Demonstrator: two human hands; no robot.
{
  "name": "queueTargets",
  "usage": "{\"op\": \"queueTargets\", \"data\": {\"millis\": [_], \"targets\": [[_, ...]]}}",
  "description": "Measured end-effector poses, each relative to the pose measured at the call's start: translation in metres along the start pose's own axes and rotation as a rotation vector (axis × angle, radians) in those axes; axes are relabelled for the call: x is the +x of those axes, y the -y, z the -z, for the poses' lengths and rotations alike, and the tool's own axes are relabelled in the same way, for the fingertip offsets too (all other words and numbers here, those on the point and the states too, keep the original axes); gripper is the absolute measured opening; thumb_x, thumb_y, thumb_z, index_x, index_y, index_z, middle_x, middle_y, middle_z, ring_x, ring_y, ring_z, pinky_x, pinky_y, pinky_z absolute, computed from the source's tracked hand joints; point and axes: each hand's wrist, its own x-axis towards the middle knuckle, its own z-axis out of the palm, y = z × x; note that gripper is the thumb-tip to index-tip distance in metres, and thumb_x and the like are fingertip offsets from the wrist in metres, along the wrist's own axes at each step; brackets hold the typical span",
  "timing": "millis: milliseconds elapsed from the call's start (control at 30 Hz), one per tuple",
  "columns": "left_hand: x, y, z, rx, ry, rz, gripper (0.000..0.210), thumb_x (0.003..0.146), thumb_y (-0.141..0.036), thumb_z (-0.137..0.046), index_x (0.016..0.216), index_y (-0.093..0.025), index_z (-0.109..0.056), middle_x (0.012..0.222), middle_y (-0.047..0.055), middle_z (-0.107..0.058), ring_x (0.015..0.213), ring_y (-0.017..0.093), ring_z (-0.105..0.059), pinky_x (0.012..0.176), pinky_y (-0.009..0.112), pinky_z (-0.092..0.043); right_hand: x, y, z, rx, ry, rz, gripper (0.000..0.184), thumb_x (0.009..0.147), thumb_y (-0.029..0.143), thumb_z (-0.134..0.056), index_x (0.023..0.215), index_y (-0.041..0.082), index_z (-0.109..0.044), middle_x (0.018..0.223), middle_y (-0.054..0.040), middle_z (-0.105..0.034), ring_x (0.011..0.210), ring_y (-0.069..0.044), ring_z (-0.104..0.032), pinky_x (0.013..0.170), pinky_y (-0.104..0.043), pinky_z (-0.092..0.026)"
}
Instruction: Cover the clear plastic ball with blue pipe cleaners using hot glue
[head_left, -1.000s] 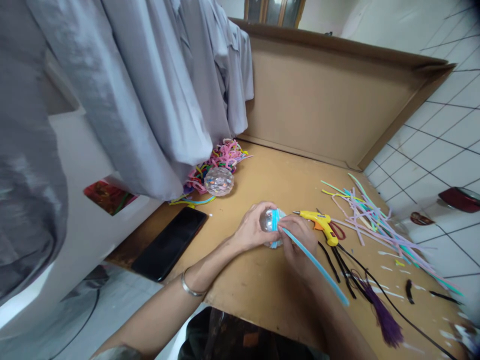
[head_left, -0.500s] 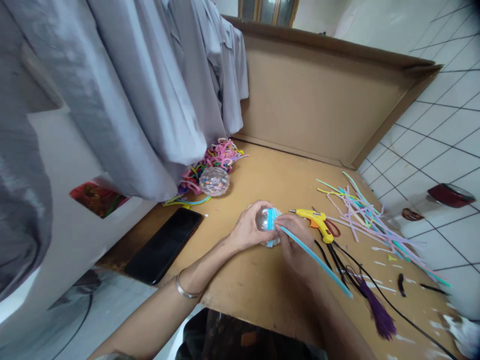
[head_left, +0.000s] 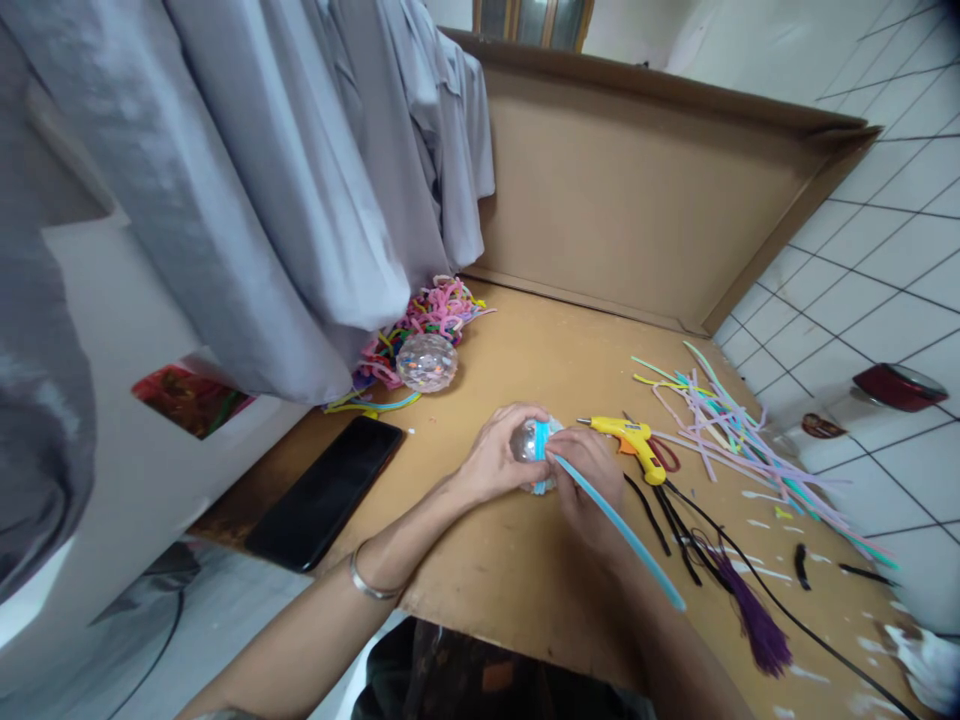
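Note:
My left hand (head_left: 499, 455) is wrapped round a clear faceted ball (head_left: 524, 440) with a light-blue band about its middle. Against the ball's right side, my right hand (head_left: 589, 478) pinches a light-blue pipe cleaner (head_left: 637, 545), whose free length trails down to the right over the wrist. The pinched end meets the band, though my fingers hide exactly how. Just right of my right hand lies a yellow glue gun (head_left: 628, 436), its nozzle pointing left. A second clear faceted ball (head_left: 427, 362) rests on the table, farther off to the left.
Grey cloth (head_left: 292, 190) hangs over a pile of colourful pipe cleaners (head_left: 439, 310). A black phone (head_left: 330, 490) lies at the left edge. More pipe cleaners (head_left: 709, 410), a purple tassel (head_left: 757, 620) and a black cord (head_left: 810, 635) are at right. A cardboard panel (head_left: 592, 190) stands behind.
The free end of the blue pipe cleaner has swung slightly down and to the left. Both hands keep nearly the same place on the ball.

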Motion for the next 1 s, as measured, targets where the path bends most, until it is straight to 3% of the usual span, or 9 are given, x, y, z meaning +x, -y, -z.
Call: {"op": "queueTargets", "data": {"millis": [500, 667, 767, 1000], "targets": [[0.0007, 0.0057, 0.0008, 0.035, 0.039, -0.09, 0.04, 0.068, -0.026, -0.076, 0.106, -0.022, -0.062, 0.124, 0.009, -0.063, 0.121, 0.027, -0.057, 0.108, 0.045, -0.043, -0.0005, -0.0002, 0.0022, -0.014, 0.03, -0.001, 0.018, 0.088, 0.01, -0.056, 0.094, 0.023, -0.066, 0.092, -0.0053, -0.07, 0.087, -0.019, -0.065, 0.08, -0.035, -0.055], [-0.0014, 0.0069, -0.0013, 0.011, -0.011, 0.001, 0.059, 0.066, -0.028, -0.078, 0.119, -0.023, -0.053, 0.12, 0.008, -0.064, 0.11, 0.026, -0.062, 0.098, 0.041, -0.049, -0.0001, -0.0001, 0.0025, -0.016, 0.045, 0.0, 0.018, 0.088, 0.009, -0.055, 0.093, 0.022, -0.066, 0.093, -0.0061, -0.07, 0.087, -0.019, -0.065, 0.081, -0.035, -0.055], [-0.0015, 0.0048, -0.001, 0.026, -0.003, 0.017, 0.058, 0.066, -0.027, -0.078, 0.119, -0.022, -0.053, 0.118, 0.008, -0.065, 0.11, 0.026, -0.061, 0.098, 0.041, -0.049, 0.0002, 0.0001, 0.0014, -0.016, 0.024, 0.009, 0.018, 0.088, 0.008, -0.056, 0.093, 0.023, -0.066, 0.092, -0.0059, -0.069, 0.086, -0.019, -0.064, 0.079, -0.034, -0.054], [0.0009, 0.0053, 0.0007, 0.048, 0.021, -0.08, 0.049, 0.067, -0.025, -0.076, 0.113, -0.022, -0.06, 0.122, 0.009, -0.064, 0.116, 0.027, -0.059, 0.104, 0.045, -0.046, -0.0001, 0.0007, -0.003, -0.031, -0.028, 0.024, 0.017, 0.088, 0.009, -0.055, 0.092, 0.023, -0.065, 0.089, -0.0049, -0.069, 0.083, -0.019, -0.063, 0.076, -0.033, -0.053]]}}
